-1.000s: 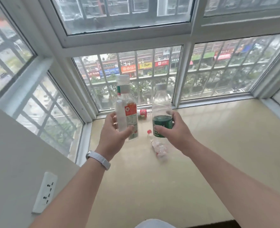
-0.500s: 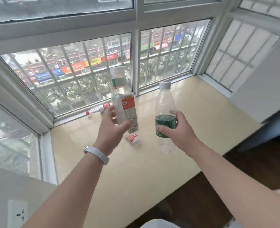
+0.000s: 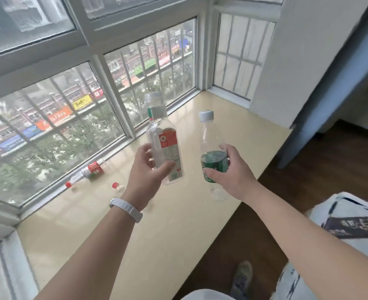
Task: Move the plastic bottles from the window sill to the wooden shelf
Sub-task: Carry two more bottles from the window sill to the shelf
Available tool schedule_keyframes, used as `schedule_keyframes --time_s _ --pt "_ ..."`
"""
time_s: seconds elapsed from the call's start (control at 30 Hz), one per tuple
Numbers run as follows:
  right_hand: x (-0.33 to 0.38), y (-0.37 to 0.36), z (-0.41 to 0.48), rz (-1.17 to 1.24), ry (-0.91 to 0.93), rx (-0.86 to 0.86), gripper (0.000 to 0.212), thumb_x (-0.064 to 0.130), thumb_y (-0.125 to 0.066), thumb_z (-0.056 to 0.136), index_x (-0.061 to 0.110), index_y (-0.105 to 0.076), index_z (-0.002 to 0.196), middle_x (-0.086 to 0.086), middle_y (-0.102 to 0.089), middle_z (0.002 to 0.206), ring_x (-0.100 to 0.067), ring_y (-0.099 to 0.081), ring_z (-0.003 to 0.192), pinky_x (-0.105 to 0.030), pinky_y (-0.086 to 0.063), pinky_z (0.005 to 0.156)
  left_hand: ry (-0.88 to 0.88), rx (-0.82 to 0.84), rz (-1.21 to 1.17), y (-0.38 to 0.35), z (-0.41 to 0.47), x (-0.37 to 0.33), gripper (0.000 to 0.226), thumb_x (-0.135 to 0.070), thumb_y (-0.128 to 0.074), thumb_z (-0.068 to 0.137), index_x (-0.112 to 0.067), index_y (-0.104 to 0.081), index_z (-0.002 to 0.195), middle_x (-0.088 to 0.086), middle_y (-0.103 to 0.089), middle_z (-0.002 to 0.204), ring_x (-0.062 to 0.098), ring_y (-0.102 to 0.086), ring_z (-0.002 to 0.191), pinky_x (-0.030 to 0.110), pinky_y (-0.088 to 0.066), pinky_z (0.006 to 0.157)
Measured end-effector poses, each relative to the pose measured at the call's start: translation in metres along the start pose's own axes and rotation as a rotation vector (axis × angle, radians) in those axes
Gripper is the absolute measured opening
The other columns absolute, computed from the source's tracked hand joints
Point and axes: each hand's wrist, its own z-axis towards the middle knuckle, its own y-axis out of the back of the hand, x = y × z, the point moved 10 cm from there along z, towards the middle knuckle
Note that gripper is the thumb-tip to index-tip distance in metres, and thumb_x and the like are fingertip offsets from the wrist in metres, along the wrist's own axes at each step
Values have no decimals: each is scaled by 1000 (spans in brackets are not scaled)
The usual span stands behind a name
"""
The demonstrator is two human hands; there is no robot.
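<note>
The view has swung right toward the room since a second ago, while the left hand (image 3: pixel 146 178) has its fingers (image 3: pixel 144 151) wrapped round the red-labelled bottle (image 3: pixel 164 141) and the right hand (image 3: pixel 232 178) grips the green-labelled bottle (image 3: pixel 213 162), both lifted above the window sill (image 3: pixel 88 226) near its room-side edge, so the carry has probably begun.

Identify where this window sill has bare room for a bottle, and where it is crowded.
Bare: the window sill toward the white wall, and its near-left corner. Crowded: along the glass, around the red-label bottle and red cap.
</note>
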Motion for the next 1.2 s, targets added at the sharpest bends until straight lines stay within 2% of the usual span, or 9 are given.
schedule_keyframes --time_s 0.1,0.2,0.33,0.43,0.6,0.73,0.9,1.03,1.2 --pt "-15 54 8 -36 -16 -62 79 40 -77 79 32 -32 143 19 -51 121 -2 -55 108 -19 -41 86 2 76 5 -59 20 -11 65 -39 -81 61 -31 -50 118 4 -69 114 28 -69 103 56 -56 87" --pt "-30 109 16 -70 -15 -134 81 46 -76 76 31 -33 143 15 -53 125 -7 -55 111 -27 -43 94 -23 150 22 -123 39 -28 67 -42 -79 59 -33 -49 118 0 -68 113 21 -69 102 46 -58 85" --pt "-51 186 20 -38 -25 -221 75 39 -77 80 28 -36 141 25 -51 113 0 -53 105 -15 -38 86 -58 245 43 -214 59 -49 70 -39 -80 63 -27 -48 124 1 -67 116 21 -69 103 42 -58 81" --pt "-76 247 19 -24 -62 -294 75 39 -77 80 28 -36 142 19 -52 118 -5 -51 109 -21 -38 90 -96 302 68 -281 68 -68 67 -32 -81 69 -22 -47 127 -2 -66 114 19 -68 103 35 -56 76" --pt "-112 341 3 20 -99 -420 56 42 -78 76 44 -43 120 28 -56 110 9 -53 101 -21 -43 80 -135 405 82 -384 75 -93 72 -45 -77 62 -21 -49 124 1 -69 113 23 -70 100 49 -58 83" --pt "-139 403 -21 50 -140 -551 69 54 -74 67 45 -41 127 21 -56 121 -6 -54 111 -34 -46 95 -164 532 111 -460 68 -110 65 -50 -73 62 -28 -50 118 -1 -68 112 22 -70 98 44 -58 81" --pt "-169 453 -50 92 -192 -700 64 28 -79 80 32 -41 132 20 -54 114 11 -52 96 4 -34 70 -188 729 69 -534 64 -134 60 -43 -75 65 -21 -56 118 6 -71 111 21 -71 97 37 -57 75" --pt "-183 479 -51 88 -247 -745 59 27 -77 83 35 -40 127 29 -51 104 27 -49 84 2 -38 64 -203 831 53 -578 73 -141 58 -42 -78 67 -24 -55 117 6 -70 114 17 -71 97 34 -58 75" --pt "-192 510 -35 50 -312 -819 60 36 -77 80 41 -38 126 29 -53 108 12 -56 93 -11 -45 76 -197 890 43 -628 105 -137 43 -34 -76 80 -24 -56 116 1 -68 115 7 -70 97 26 -57 70"
